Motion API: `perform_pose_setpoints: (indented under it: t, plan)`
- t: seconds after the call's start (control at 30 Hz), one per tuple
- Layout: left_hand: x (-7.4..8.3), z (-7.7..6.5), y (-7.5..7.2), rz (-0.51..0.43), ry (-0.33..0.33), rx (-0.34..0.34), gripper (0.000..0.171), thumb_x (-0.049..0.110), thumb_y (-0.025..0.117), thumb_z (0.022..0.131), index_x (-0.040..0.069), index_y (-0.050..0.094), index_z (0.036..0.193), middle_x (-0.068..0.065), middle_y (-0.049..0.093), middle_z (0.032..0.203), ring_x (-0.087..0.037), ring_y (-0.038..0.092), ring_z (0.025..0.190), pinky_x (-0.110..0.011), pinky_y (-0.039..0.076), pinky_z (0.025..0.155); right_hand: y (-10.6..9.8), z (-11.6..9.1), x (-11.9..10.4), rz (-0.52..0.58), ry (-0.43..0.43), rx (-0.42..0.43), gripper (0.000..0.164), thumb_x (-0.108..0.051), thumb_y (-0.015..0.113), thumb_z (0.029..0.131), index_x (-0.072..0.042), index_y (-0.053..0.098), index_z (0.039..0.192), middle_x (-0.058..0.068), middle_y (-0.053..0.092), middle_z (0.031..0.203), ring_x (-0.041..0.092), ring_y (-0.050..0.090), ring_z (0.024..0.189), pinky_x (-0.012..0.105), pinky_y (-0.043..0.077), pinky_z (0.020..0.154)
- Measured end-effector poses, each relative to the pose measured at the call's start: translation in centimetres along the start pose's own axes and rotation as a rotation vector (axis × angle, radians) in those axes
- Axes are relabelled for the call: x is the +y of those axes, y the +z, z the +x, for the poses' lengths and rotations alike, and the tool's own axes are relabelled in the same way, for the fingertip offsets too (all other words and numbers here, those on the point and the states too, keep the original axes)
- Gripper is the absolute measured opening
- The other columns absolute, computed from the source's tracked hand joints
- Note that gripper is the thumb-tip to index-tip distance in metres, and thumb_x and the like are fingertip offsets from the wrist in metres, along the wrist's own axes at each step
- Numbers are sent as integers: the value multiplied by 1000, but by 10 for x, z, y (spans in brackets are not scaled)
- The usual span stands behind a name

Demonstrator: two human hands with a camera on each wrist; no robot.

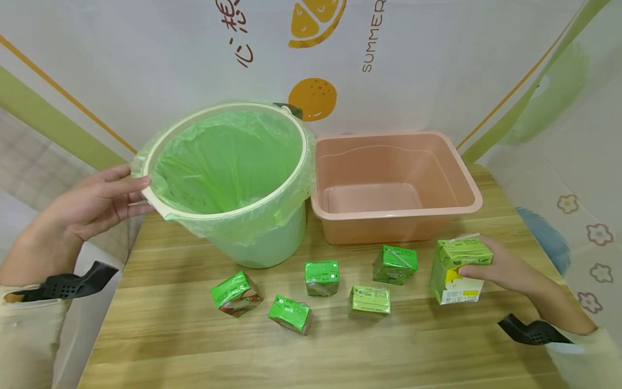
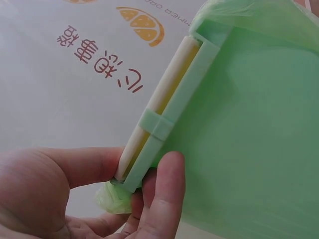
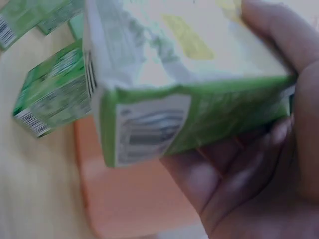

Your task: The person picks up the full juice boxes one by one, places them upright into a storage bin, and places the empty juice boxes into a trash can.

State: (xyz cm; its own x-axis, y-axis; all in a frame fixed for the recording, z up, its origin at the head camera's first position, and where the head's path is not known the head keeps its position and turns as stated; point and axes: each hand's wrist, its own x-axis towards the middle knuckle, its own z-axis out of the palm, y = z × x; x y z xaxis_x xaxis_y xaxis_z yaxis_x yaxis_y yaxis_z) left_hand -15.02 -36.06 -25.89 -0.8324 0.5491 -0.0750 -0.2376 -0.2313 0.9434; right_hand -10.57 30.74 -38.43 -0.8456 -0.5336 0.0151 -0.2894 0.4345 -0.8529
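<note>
In the head view my left hand [image 1: 104,197] grips the rim of a light green bin [image 1: 262,246] at its left side, thumb on top. The left wrist view has the thumb and fingers of the left hand [image 2: 99,194] pinching the end of the bin's rim clip [image 2: 157,122]. A thin green plastic bag [image 1: 228,162] lines the bin and folds over its rim. My right hand [image 1: 495,267] holds a green and white juice carton [image 1: 459,270] above the table; in the right wrist view its barcode end [image 3: 149,132] shows.
Several small green drink cartons [image 1: 322,278] stand spread over the wooden table [image 1: 204,351] in front of the bin. A pink rectangular basin [image 1: 379,227] stands right of the bin, with nothing seen inside. Behind them hangs a printed cloth [image 1: 413,81].
</note>
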Motion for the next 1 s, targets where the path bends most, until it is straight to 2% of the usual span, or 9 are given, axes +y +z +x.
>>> perform_pose_setpoints:
  t: [0.13,0.27,0.47,0.6,0.77,1.0]
  plan:
    - [0,0,0,-3,2,-9,39,-6,23,100,2,45,132,-14,62,115,-25,63,102,-38,51,86,-7,7,-22,-37,1,29,40,6,62,84,-18,52,114,-2,63,86,10,59,72,24,50,63]
    - [0,0,0,-4,4,-2,39,-7,24,100,1,44,131,-15,62,114,-25,63,102,-38,52,86,-12,14,-40,-30,-17,59,35,7,62,84,-16,54,109,1,63,81,11,59,68,25,50,61]
    - [1,0,0,-9,6,9,38,-7,24,99,1,44,131,-15,63,113,-26,64,100,-38,52,84,-15,28,-71,-68,-29,93,40,6,67,81,-14,55,114,-2,65,88,10,59,75,22,50,65]
    - [1,0,0,-10,4,19,38,-7,24,100,1,44,131,-15,63,113,-26,64,100,-38,52,84,-17,44,-94,-91,-32,75,37,1,69,81,-11,56,114,0,67,91,13,62,76,24,51,66]
    - [1,-1,0,-36,7,15,41,-8,24,99,2,45,133,-16,62,114,-27,64,100,-37,52,84,-18,66,-117,-136,19,71,33,-10,71,84,-9,56,113,2,67,93,15,63,78,24,51,68]
    - [1,-2,0,-37,4,55,41,-8,26,99,4,47,133,-16,62,113,-27,64,98,-34,53,83,-16,91,-141,-161,96,153,39,-20,72,84,-11,57,119,0,65,97,15,64,79,25,52,67]
